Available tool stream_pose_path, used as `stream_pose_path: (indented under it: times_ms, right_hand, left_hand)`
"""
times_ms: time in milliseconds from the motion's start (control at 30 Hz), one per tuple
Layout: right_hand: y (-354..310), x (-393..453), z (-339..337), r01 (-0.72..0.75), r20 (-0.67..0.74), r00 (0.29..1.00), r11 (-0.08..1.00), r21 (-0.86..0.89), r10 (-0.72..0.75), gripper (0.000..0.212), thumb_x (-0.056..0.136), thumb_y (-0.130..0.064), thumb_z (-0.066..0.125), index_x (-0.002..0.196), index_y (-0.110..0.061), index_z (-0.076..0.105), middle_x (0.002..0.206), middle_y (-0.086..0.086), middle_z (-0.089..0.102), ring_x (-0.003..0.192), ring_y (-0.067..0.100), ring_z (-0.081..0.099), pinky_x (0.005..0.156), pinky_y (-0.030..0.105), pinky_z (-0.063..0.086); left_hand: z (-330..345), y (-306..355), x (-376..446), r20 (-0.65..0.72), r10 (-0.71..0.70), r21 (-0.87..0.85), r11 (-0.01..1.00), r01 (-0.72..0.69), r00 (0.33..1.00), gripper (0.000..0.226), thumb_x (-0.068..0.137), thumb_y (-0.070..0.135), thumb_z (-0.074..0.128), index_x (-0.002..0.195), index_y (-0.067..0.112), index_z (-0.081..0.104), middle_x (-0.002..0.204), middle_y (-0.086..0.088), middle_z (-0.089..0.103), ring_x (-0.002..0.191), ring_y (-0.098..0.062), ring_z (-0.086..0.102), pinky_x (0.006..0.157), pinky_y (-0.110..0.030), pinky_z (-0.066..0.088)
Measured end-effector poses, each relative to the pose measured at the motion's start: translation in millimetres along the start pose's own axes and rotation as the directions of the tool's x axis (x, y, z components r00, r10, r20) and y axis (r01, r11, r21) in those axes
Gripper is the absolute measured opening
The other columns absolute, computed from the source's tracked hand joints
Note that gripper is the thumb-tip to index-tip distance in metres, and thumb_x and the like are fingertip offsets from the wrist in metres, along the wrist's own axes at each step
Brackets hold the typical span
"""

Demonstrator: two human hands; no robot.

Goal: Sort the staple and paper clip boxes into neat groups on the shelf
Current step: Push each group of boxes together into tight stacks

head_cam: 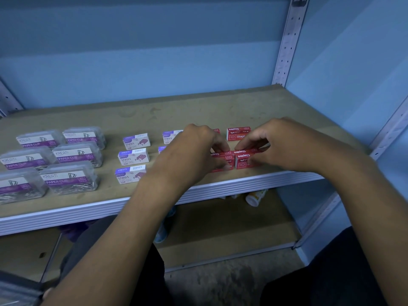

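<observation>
Two red staple boxes stand side by side near the shelf's front edge. My left hand (196, 149) pinches the left red box (221, 159) with thumb and fingers. My right hand (284, 144) pinches the right red box (244, 159). Another red staple box (238, 133) sits behind them, and a sliver of a further red one (217, 130) shows behind my left hand. Three white-and-purple staple boxes (133, 157) form a column in the middle; two more (171, 136) are partly hidden by my left hand. Several clear paper clip boxes (76, 154) are grouped at the left.
The boxes lie on a brown shelf board (198, 109) with a white metal front rim (242, 184). A perforated upright (287, 43) stands at the back right corner. On the lower shelf lies a white and yellow bottle (255, 196).
</observation>
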State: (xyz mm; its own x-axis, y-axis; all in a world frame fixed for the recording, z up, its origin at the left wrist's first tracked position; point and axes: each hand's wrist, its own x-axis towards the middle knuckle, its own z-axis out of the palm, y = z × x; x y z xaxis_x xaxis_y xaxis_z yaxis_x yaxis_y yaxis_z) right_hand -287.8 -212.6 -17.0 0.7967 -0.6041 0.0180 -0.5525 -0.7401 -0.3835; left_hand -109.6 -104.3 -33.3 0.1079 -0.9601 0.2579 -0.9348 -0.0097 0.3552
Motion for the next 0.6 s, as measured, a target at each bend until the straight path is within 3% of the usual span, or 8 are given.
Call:
stream_pose_path:
  times_ms: [367, 600]
  right_hand:
    - [-3.6, 1.9, 2.4, -0.021, -0.04, 0.999, 0.999, -0.027, 0.02, 0.032, 0.083, -0.019, 0.081, 0.112, -0.031, 0.077, 0.106, -0.012, 0.075, 0.085, -0.003, 0.062, 0.069, -0.003, 0.036]
    - [-4.7, 5.0, 2.2, -0.033, -0.055, 0.998, 0.999, 0.016, 0.034, 0.029, 0.076, -0.027, 0.087, 0.103, -0.033, 0.079, 0.092, -0.017, 0.075, 0.079, -0.009, 0.064, 0.069, 0.006, 0.044]
  left_hand:
    - [1.2, 0.0, 5.2, 0.002, 0.014, 0.01, 1.0, -0.015, 1.0, 0.031, 0.071, 0.035, 0.085, 0.1, 0.027, 0.078, 0.096, 0.006, 0.074, 0.082, -0.008, 0.062, 0.081, -0.029, 0.054]
    - [0.7, 0.1, 5.1, -0.004, 0.011, 0.001, 1.0, -0.011, 1.0, 0.031, 0.071, 0.036, 0.086, 0.1, 0.028, 0.078, 0.096, 0.007, 0.074, 0.078, -0.004, 0.058, 0.079, -0.026, 0.053]
